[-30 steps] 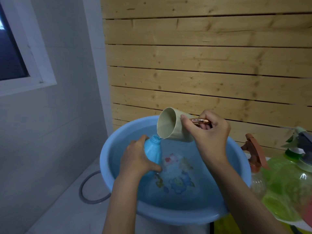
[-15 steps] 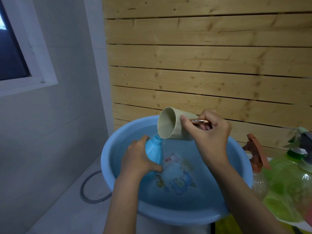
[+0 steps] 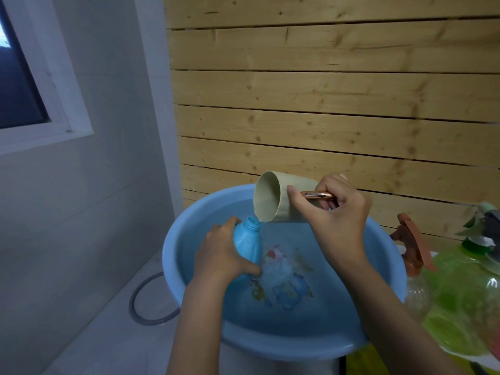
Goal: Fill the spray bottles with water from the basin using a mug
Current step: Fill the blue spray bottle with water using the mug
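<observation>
Since a moment ago we have tipped the mug [image 3: 266,200] slightly further, and the blue spray bottle [image 3: 247,242] has leaned left, so its threaded neck now shows clear of the rim. Our right hand [image 3: 335,223] curls round the mug's glossy copper handle [image 3: 318,195], thumb pressed along the matte beige wall. The mug lies nearly on its side, mouth leftward, and a thin trickle seems to fall into the bottle's open mouth. Our left hand [image 3: 221,255] wraps the smooth plastic bottle, tilted over the round blue basin [image 3: 173,255] (cartoon print on its floor), which holds clear water [image 3: 311,239]. Just right stand a clear bottle [image 3: 415,290] with an orange trigger and translucent green bottles [image 3: 460,293].
</observation>
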